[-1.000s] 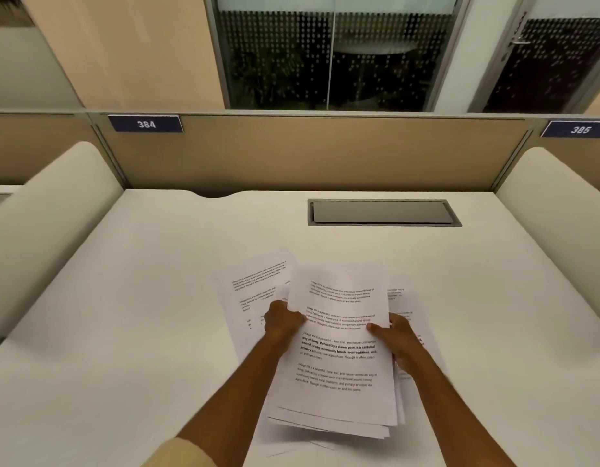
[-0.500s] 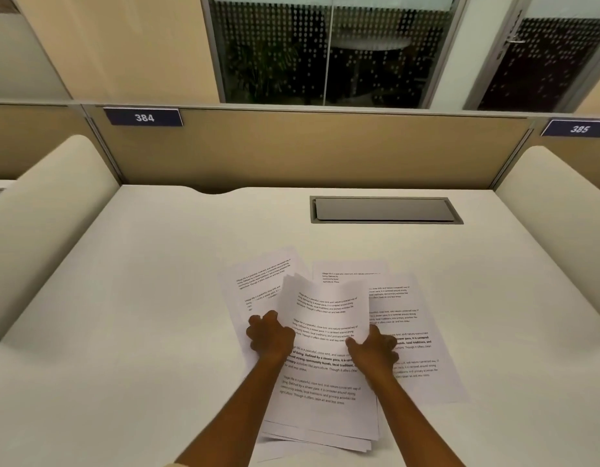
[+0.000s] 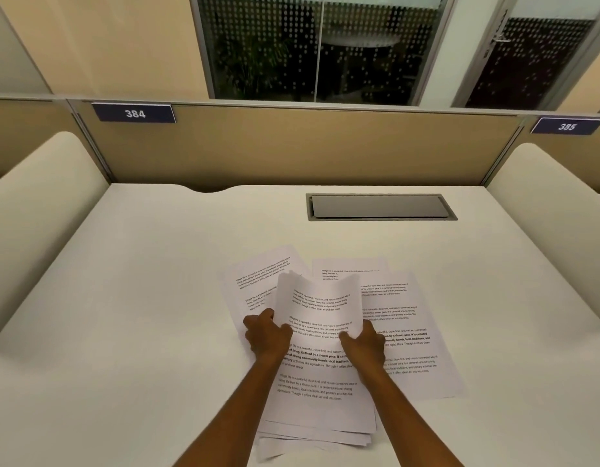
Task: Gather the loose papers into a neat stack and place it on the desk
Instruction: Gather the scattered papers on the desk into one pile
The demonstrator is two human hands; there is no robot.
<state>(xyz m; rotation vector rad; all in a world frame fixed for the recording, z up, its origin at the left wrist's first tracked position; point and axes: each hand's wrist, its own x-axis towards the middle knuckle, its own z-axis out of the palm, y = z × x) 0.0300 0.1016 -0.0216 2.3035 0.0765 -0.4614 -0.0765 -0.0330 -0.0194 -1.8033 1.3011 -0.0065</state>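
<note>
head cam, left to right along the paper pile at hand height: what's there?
loose sheet on the left → left hand → held bundle of papers → right hand → loose sheet on the right

My one camera sits on my head, looking forward and down. It takes in the desk (image 3: 130,298) close below and the partition (image 3: 291,146) beyond.

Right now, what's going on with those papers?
Left hand and right hand grip held stack. Loose sheets still flat on desk. Nothing blocking.
</note>
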